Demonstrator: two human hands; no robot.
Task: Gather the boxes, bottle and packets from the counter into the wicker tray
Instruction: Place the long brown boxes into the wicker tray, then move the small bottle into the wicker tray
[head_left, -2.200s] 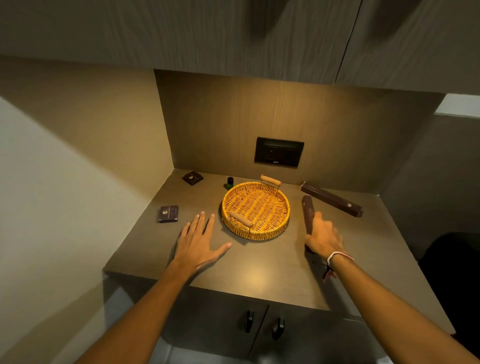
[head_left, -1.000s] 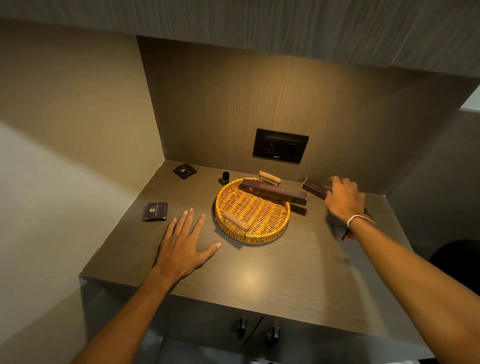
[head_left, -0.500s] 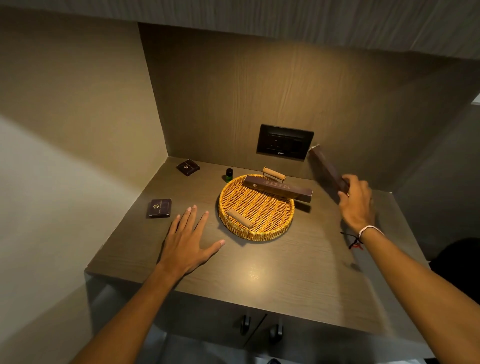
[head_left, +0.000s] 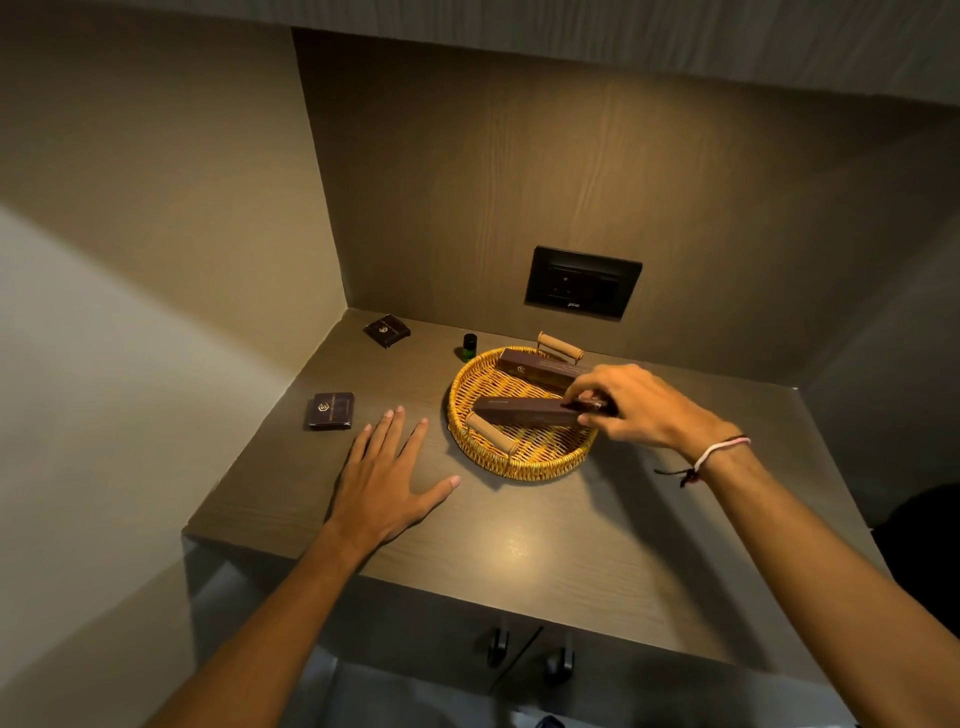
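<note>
A round wicker tray (head_left: 524, 465) with two wooden handles sits mid-counter. One long dark brown box (head_left: 540, 368) lies across its far side. My right hand (head_left: 636, 402) grips the right end of a second long brown box (head_left: 524, 411), held flat over the tray's middle. My left hand (head_left: 387, 475) rests palm down on the counter left of the tray, fingers spread, holding nothing. A small green bottle (head_left: 468, 347) stands just behind the tray's left rim. Two dark packets lie on the counter: one (head_left: 332, 410) at the left, one (head_left: 387, 330) in the back left corner.
The brown counter (head_left: 519, 551) is boxed in by a wall on the left and a wooden back panel with a black socket plate (head_left: 583, 282). Cabinet doors with dark handles (head_left: 530, 649) sit below the front edge.
My right hand lifted the second long box from the back right of the counter and carried it left over the tray. The first box lies in the tray. My left hand stayed put.
</note>
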